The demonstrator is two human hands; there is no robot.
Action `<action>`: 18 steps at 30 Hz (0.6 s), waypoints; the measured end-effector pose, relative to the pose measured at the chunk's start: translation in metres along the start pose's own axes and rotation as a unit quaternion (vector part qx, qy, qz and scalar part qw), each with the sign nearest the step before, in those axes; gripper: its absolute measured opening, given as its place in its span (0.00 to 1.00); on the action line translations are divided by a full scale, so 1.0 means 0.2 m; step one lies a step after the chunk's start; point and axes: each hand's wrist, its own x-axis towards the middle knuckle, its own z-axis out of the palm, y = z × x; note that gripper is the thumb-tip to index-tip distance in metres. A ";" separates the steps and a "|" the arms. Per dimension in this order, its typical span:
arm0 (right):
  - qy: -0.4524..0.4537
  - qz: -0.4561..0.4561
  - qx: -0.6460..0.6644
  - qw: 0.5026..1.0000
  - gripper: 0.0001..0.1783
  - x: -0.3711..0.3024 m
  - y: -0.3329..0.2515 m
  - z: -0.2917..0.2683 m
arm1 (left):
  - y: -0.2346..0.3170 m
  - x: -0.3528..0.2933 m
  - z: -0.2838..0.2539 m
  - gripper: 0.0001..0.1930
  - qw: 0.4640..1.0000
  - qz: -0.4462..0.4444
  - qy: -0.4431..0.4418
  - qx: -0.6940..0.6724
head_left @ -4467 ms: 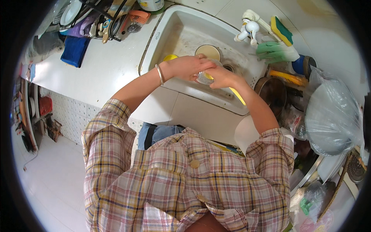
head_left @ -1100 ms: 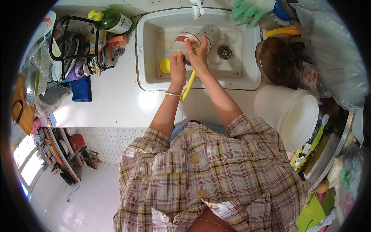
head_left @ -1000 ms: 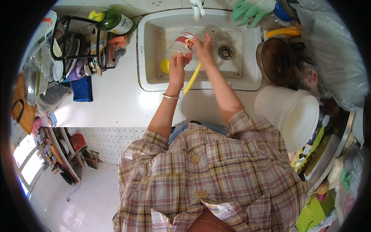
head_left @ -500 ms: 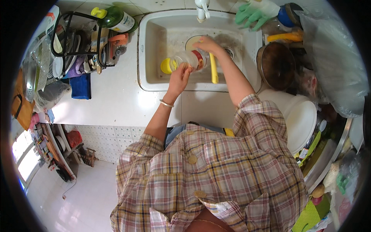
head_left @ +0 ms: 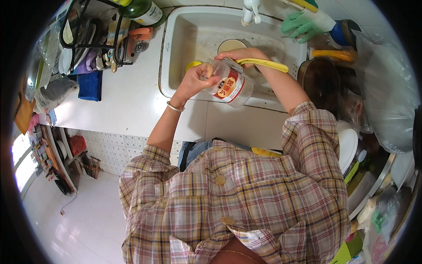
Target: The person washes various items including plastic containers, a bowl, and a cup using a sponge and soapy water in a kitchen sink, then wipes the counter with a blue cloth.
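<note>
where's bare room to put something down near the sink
The glossy white countertop has bare patches between the folded blue cloth and white rectangular sink, and before the sink's front rim, right of the left forearm. Crowded: the round brown pan and translucent plastic bag rightward, the black metal rack leftward.

A clear jar (head_left: pixel 232 87) and a yellow-handled tool (head_left: pixel 265 64), around the middle of the frame.
The jar, banded with a red-and-white label, tilts with its base toward the lower right; the tool's slim, curved handle reaches rightward, its other end hard to make out.
</note>
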 end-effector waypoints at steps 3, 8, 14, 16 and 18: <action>0.005 0.034 0.151 0.988 0.20 0.11 0.23 -0.10 | -0.02 0.00 -0.01 0.16 0.994 -0.049 0.027 -0.093; -0.100 -0.082 0.463 0.877 0.24 0.19 0.58 -0.05 | -0.21 0.02 0.02 0.17 0.975 -0.036 0.127 -0.180; -0.040 -0.294 0.601 0.742 0.35 0.21 0.68 0.17 | -0.33 0.15 0.13 0.16 0.956 0.004 0.251 -0.153; 0.095 -0.318 0.602 0.726 0.32 0.20 0.65 0.19 | -0.33 0.23 0.22 0.16 0.954 0.057 0.265 -0.127; 0.166 -0.310 0.672 0.652 0.29 0.21 0.62 0.15 | -0.33 0.27 0.30 0.16 0.956 0.093 0.277 -0.006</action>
